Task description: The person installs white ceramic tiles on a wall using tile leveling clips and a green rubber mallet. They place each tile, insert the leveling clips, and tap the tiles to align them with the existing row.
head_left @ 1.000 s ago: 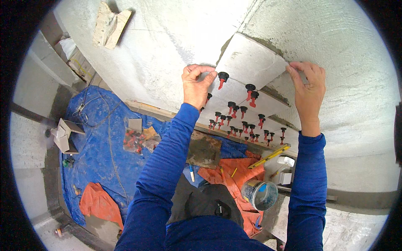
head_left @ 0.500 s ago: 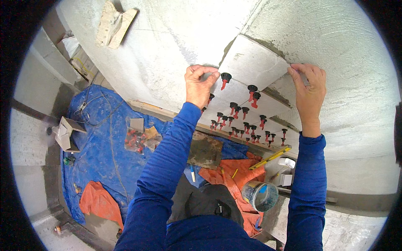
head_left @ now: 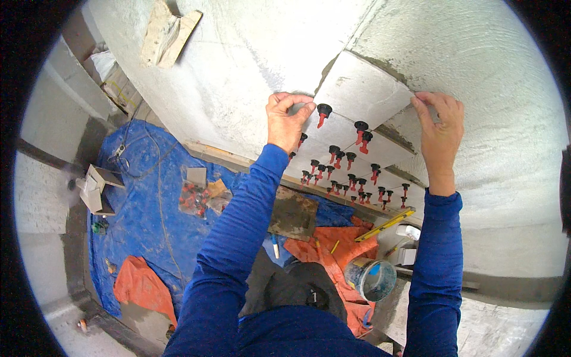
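A pale grey wall tile (head_left: 364,84) lies at the top of a tiled patch on the wall. Thumb and fingers of my left hand (head_left: 286,121) are pinched at its left edge. My right hand (head_left: 441,122) grips its right corner between thumb and fingers. Just below the tile, beside my left fingertips, a black-and-red tile levelling clip (head_left: 323,113) sticks out of the joint. Several more levelling clips (head_left: 363,135) stand along the joints of the tiles lower down. Grey mortar shows along the tile's upper edges.
A broken board piece (head_left: 169,33) is on the wall at upper left. Below, a blue tarp (head_left: 143,208) covers the floor, with a bag of red clips (head_left: 193,199) on it. A bucket (head_left: 376,279), orange cloth (head_left: 303,245) and yellow spirit level (head_left: 385,225) are near my right arm.
The view has shifted slightly, moving the scene a little to the right. Both hands stay at the same tile edges, and the tile shows no clear movement against its neighbours.
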